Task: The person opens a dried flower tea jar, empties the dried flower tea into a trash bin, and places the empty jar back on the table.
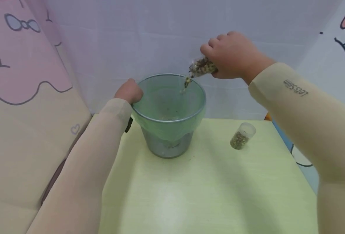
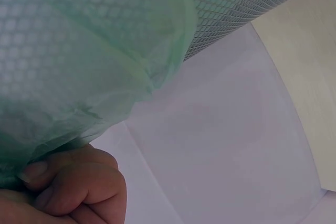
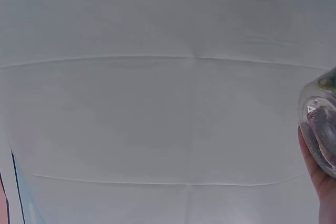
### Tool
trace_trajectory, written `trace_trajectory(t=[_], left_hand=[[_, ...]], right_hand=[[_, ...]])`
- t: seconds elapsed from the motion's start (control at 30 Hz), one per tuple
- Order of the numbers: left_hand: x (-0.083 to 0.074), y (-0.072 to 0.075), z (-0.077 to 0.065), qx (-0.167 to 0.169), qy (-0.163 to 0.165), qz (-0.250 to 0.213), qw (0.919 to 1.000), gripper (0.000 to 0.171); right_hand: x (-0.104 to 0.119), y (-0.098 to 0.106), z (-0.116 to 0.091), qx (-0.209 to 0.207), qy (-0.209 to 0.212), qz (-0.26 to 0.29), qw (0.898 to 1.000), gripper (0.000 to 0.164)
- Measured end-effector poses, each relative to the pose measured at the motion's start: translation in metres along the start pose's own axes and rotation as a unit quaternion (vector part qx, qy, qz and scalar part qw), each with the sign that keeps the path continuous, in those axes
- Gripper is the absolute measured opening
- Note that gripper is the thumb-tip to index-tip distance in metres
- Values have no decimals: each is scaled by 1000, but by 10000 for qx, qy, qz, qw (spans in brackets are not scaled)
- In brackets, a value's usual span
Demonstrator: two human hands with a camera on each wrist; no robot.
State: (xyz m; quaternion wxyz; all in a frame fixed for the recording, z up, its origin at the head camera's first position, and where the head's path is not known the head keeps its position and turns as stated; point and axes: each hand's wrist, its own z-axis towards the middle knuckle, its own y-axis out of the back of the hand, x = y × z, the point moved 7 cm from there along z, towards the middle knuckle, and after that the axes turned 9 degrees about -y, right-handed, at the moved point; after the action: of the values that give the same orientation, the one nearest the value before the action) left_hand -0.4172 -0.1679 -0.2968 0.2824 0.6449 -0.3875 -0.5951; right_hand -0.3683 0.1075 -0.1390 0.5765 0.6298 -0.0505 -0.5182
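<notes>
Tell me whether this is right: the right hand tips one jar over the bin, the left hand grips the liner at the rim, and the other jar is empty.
Wrong on one point: the other jar isn't empty; the head view shows bits filling its lower part. The rest stands.

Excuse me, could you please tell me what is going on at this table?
A person's right hand tips a clear jar, and its dried pieces are spilling into a mesh bin lined with a green bag. The left hand grips the bag near the rim. A second jar, partly filled, stands on the table to the bin's right.
</notes>
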Motion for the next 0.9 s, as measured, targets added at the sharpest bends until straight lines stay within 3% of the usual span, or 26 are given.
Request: trace_trajectory(t=[0.6, 0.9], left_hand=[[-4, 3, -4, -30, 25, -80, 10000, 59], [-5, 4, -6, -90, -32, 49, 9999, 59]], right_hand=[[-14, 7, 3, 0, -370, 204, 9991, 66], [-10, 10, 3, -69, -190, 51, 9998, 61]])
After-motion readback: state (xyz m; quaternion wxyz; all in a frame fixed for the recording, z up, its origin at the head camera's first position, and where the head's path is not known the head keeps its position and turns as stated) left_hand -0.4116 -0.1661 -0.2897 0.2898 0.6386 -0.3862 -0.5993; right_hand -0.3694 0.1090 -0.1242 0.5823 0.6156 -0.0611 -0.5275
